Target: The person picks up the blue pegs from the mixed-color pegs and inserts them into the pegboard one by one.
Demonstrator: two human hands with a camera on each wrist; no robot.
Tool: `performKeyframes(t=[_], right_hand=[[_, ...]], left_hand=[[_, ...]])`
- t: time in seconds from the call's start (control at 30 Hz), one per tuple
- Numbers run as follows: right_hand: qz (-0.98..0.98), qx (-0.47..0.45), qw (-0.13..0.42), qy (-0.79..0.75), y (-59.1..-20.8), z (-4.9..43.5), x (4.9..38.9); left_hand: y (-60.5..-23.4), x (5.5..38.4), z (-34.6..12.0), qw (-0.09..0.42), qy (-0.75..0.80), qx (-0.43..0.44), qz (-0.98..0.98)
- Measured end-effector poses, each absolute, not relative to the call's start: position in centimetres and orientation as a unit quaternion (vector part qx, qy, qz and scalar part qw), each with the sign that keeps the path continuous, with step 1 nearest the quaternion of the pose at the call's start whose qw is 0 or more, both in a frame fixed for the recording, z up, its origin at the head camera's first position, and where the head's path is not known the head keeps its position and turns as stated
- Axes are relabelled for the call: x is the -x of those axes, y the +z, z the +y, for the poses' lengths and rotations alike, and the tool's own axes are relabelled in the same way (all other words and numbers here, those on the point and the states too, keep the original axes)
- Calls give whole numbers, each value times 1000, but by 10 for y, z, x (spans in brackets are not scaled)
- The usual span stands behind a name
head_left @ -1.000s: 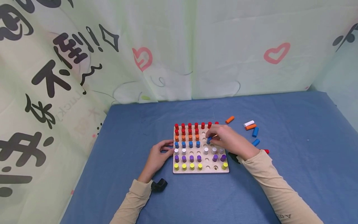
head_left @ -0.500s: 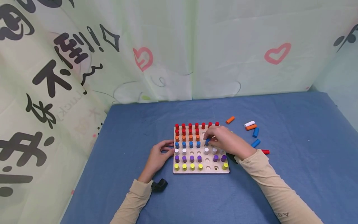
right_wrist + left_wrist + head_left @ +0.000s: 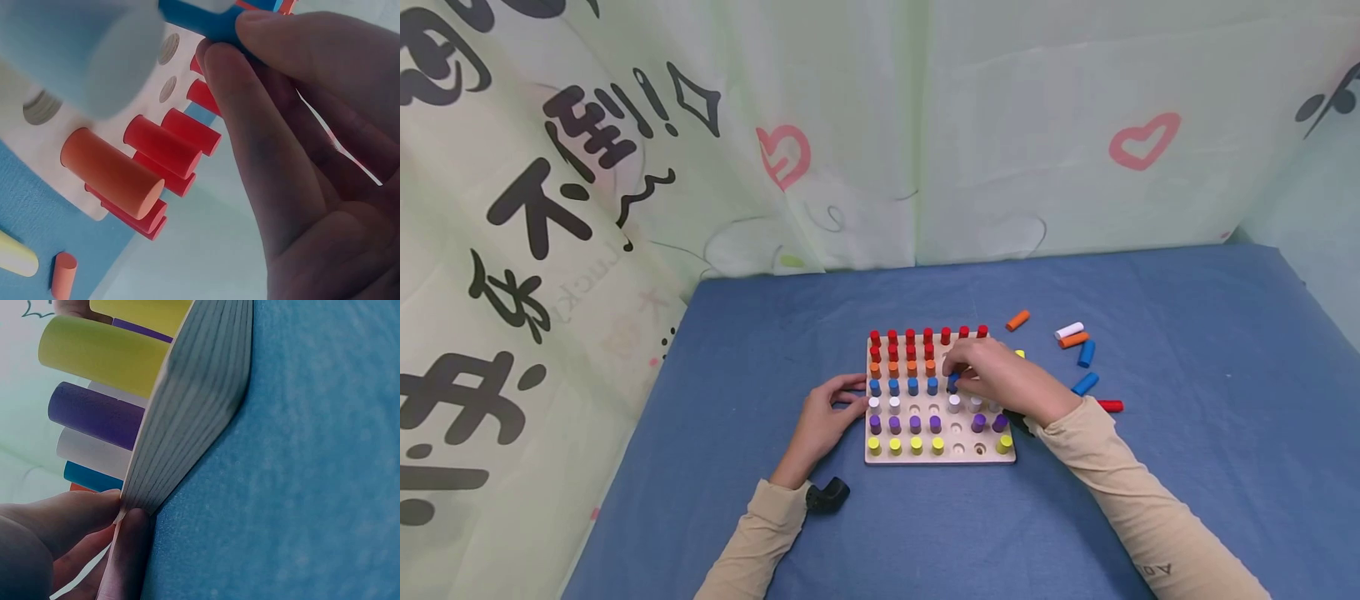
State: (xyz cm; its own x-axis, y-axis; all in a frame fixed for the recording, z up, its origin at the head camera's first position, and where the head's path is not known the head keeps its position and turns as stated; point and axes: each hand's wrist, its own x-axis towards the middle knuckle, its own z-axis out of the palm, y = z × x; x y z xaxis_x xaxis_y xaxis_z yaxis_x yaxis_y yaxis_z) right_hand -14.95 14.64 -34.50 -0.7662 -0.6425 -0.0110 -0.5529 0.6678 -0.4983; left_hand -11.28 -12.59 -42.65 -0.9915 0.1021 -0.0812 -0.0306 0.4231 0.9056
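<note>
A wooden pegboard point(image 3: 901, 459) with rows of red, orange, blue, white, purple and yellow pegs lies on the blue cloth. My left hand point(image 3: 829, 421) holds its left edge; in the left wrist view the thumb point(image 3: 87, 509) meets the upper edge and a finger lies along the side. Over the blue row, my right hand point(image 3: 1000, 372) pinches a blue peg point(image 3: 952, 382) between thumb and fingers. That blue peg point(image 3: 200, 20) stands in line after the other blue pegs point(image 3: 932, 386); its lower end is hidden in the head view.
Loose pegs lie right of the board: an orange peg point(image 3: 1018, 320), a white peg point(image 3: 1069, 331), another orange one, two blue pegs and a red peg point(image 3: 1111, 406). A yellow peg point(image 3: 1020, 354) shows behind the right hand. A curtain point(image 3: 985, 192) hangs behind the table.
My right hand has moved slightly left and down with the blue peg, toward the end of the blue row. The left hand has stayed at the board's edge.
</note>
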Motion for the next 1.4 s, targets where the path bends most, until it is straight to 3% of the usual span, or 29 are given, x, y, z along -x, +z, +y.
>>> performKeyframes(t=[1.4], right_hand=[[908, 332, 100, -235, -348, 150, 149]], left_hand=[[-425, 113, -126, 70, 532, -10, 844]])
